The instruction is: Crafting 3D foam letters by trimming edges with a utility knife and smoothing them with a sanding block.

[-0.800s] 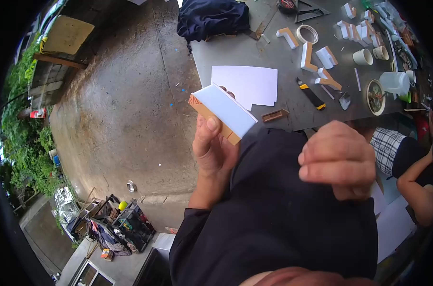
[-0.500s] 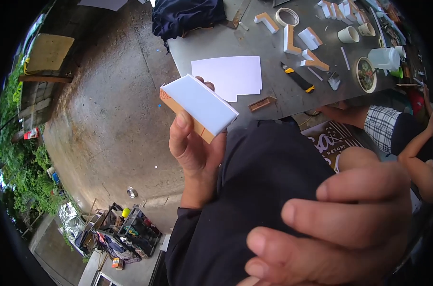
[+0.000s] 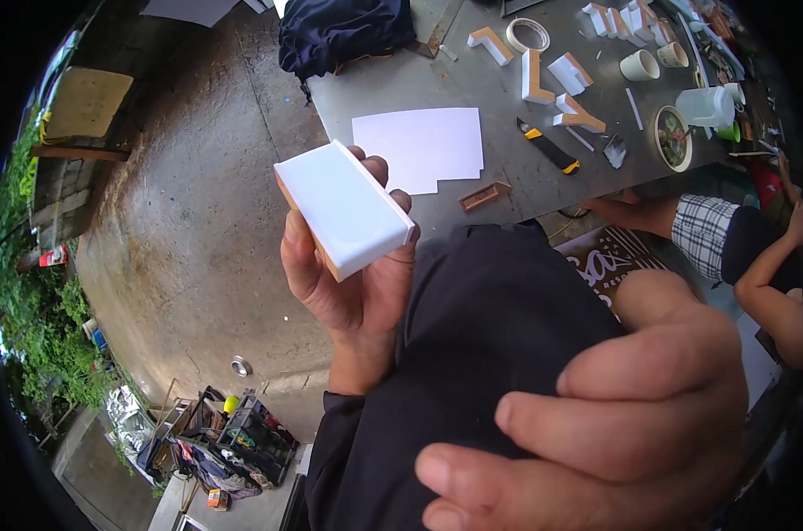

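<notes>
My left hand (image 3: 353, 305) is closed round a white rectangular block (image 3: 348, 208) with a tan brown side. The thumb presses that brown side, while fingertips show along the far edge. The block is tilted, its broad white face upward. Close to the camera at lower right is my right hand (image 3: 614, 416). Its fingers are loosely bent, their tips apart, and nothing shows in them; its palm is hidden. On the grey table (image 3: 384, 86) beyond the block lies a white paper sheet (image 3: 437, 146) with a notched edge.
A yellow-black utility knife (image 3: 547, 146), a tape roll (image 3: 528, 35), a small brown tray-like piece (image 3: 484, 196) and several white-and-tan block shapes (image 3: 532, 78) lie on the table. Cups (image 3: 638, 65) and a bowl (image 3: 673, 139) stand at right. Another person (image 3: 760, 257) sits at far right.
My left hand has shifted slightly left and turned the block, so its white end now shows and less of its brown side. My right hand has moved a little left and down.
</notes>
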The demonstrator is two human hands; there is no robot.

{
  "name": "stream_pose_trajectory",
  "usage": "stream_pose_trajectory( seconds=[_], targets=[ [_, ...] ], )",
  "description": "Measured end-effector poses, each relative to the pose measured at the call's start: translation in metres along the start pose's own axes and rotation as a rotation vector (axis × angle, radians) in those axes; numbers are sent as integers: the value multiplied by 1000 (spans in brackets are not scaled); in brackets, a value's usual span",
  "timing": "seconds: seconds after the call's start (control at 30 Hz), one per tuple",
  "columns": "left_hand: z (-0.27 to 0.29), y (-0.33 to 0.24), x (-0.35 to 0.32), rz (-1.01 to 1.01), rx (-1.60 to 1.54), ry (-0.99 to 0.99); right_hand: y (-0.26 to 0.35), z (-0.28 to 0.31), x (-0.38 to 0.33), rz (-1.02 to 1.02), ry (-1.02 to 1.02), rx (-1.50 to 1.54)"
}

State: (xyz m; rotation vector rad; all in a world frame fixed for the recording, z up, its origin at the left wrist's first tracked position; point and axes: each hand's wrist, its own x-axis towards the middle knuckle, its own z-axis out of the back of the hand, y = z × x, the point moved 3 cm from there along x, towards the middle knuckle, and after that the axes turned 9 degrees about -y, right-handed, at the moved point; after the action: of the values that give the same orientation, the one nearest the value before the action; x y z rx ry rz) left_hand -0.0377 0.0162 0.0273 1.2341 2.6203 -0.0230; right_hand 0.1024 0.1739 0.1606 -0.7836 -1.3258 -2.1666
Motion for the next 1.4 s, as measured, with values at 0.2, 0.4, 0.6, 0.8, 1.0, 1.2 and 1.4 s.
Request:
stream_pose_trajectory(
  seconds=[0.2, 0.4, 0.6, 0.8, 1.0, 1.2, 1.4],
  targets=[
    [-8, -8, 0, -4, -72, 35, -8, 29, 1, -106, -199, -80],
    [-13, -5, -1, -4, -129, 39, -152, 9, -117, -743, -111, -860],
    [-13, 2, 1, -15, 1, 38, -222, -22, -293, -1143, 65, -1153],
    [-6, 17, 11, -167, 459, 25, -214, -16, -271, -1013, -246, -979],
    [26, 51, 35, -385, 978, -250, -127, -16, -129, -664, -459, -15],
    [49, 82, 43, -400, 1071, -374, -136, -8, -98, -567, -427, -162],
    [50, 98, 38, -460, 1165, -445, -145, -3, -133, -1138, -451, 553]
  ],
)
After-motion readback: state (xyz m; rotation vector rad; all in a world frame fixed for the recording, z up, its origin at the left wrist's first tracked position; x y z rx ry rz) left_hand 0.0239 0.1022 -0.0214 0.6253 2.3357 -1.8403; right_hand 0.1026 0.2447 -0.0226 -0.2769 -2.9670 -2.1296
